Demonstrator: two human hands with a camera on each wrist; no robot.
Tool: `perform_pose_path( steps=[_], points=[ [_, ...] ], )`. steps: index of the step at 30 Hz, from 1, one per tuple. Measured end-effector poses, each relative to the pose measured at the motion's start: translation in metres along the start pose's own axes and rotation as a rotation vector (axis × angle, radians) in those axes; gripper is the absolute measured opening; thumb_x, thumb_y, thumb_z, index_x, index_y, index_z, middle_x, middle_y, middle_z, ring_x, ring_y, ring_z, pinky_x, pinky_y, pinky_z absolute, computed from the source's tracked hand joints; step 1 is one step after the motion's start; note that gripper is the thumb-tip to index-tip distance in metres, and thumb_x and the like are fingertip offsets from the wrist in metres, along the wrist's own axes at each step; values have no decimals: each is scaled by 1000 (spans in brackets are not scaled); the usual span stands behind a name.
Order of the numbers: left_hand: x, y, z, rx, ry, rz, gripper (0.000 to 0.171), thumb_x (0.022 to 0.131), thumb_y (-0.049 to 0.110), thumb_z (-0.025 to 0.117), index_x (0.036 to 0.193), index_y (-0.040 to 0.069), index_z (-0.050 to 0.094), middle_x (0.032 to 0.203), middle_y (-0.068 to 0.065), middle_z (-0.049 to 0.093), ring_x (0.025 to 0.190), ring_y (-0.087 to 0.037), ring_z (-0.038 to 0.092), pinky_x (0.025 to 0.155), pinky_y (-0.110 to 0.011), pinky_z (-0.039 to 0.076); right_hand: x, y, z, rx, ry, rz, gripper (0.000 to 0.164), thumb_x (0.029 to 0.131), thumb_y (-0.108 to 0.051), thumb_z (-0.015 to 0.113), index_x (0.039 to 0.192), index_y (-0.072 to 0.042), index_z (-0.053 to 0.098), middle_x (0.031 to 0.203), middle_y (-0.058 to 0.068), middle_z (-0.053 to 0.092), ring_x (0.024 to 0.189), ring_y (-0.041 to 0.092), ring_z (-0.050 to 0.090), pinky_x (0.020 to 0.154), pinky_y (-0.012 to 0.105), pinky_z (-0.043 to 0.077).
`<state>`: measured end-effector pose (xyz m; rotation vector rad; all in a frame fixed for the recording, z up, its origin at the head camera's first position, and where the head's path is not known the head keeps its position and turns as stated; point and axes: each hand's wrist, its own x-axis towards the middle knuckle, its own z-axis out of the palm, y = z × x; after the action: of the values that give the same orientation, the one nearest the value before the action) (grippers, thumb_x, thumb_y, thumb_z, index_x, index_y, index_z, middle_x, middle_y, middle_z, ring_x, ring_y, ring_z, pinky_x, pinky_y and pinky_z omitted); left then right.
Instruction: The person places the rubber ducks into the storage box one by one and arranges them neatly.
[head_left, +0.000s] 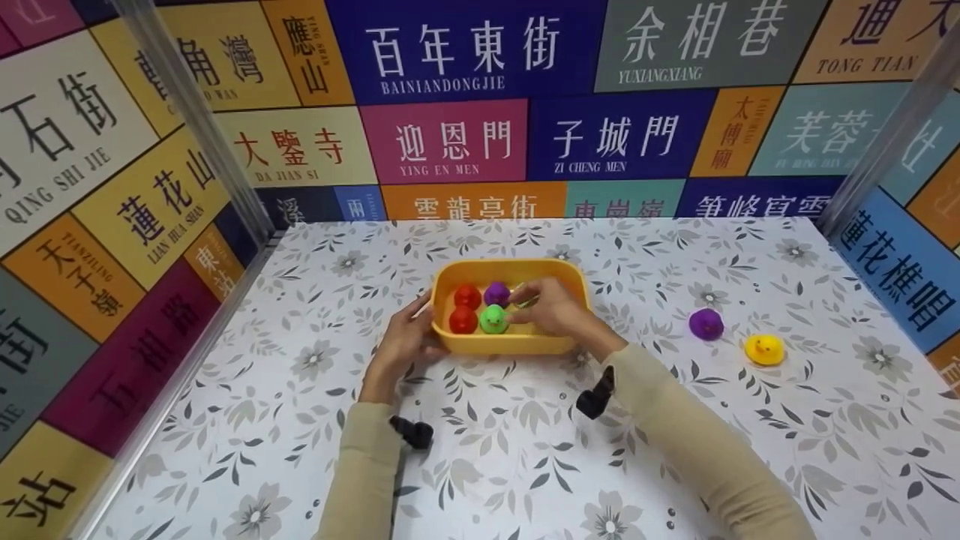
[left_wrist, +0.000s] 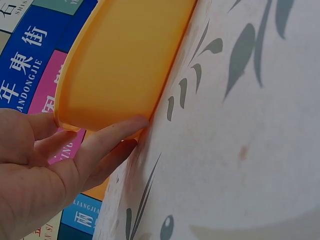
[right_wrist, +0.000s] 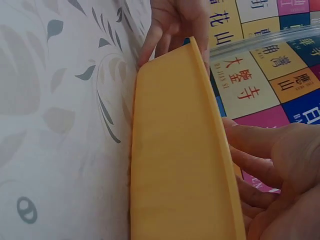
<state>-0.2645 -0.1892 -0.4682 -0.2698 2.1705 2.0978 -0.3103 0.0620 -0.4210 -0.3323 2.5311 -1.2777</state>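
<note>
A yellow plastic bin [head_left: 510, 345] stands in the middle of the table. Inside it are two red toys [head_left: 463, 320], a purple toy [head_left: 496, 293] and a green toy duck [head_left: 493, 319]. At the bin's left end, my left hand [head_left: 405, 337] touches the wall with fairly straight fingers, thumb near the rim in the left wrist view. My right hand [head_left: 551, 306] reaches over the front rim into the bin, its fingertips beside the green duck. Something yellow-green shows by those fingers, mostly covered. The rim hides the fingertips in the right wrist view.
To the right of the bin, a purple toy duck [head_left: 706, 324] and a yellow toy duck [head_left: 764, 349] sit on the flower-patterned tablecloth [head_left: 480, 465]. Colourful panels with lettering [head_left: 450, 140] enclose the back and sides.
</note>
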Motion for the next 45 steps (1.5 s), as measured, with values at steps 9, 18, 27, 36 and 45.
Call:
perform_pose_path(
  steps=[9, 18, 27, 36, 45],
  points=[
    [0, 0, 0, -12, -7, 7, 47, 108, 21, 45, 154, 24, 41, 131, -22, 65, 86, -21, 69, 68, -37, 62, -34, 10, -43, -13, -6, -124, 36, 87, -17, 78, 120, -5, 70, 122, 17, 69, 112, 28, 65, 98, 38, 55],
    [1, 0, -2, -19, 1, -4, 47, 107, 22, 46, 154, 23, 41, 131, -23, 64, 90, -24, 71, 75, -43, 63, -61, 29, -86, 100, 37, -193, 40, 87, -28, 79, 121, -9, 70, 121, 15, 70, 107, 19, 67, 85, 20, 57],
    [2, 2, 0, 7, 8, -18, 47, 107, 25, 45, 154, 27, 42, 129, -23, 66, 91, -24, 72, 79, -42, 63, -78, 44, -122, 89, 83, -210, 44, 89, -33, 76, 126, -11, 67, 131, 12, 66, 112, 8, 64, 92, 17, 54],
    [3, 2, 1, 24, 10, 1, 47, 108, 22, 43, 154, 27, 40, 127, -23, 67, 85, -23, 72, 76, -41, 63, -91, 79, -153, 45, 85, -213, 50, 91, -32, 75, 135, -11, 62, 139, 14, 60, 111, -5, 61, 90, 13, 53],
    [1, -1, 0, -28, 6, 0, 46, 107, 25, 48, 153, 26, 44, 106, -22, 71, 65, -21, 61, 51, -26, 48, -100, 125, -180, 56, 126, -175, 51, 96, -32, 68, 140, -10, 57, 139, -5, 60, 119, -4, 57, 105, 23, 48]
  ],
)
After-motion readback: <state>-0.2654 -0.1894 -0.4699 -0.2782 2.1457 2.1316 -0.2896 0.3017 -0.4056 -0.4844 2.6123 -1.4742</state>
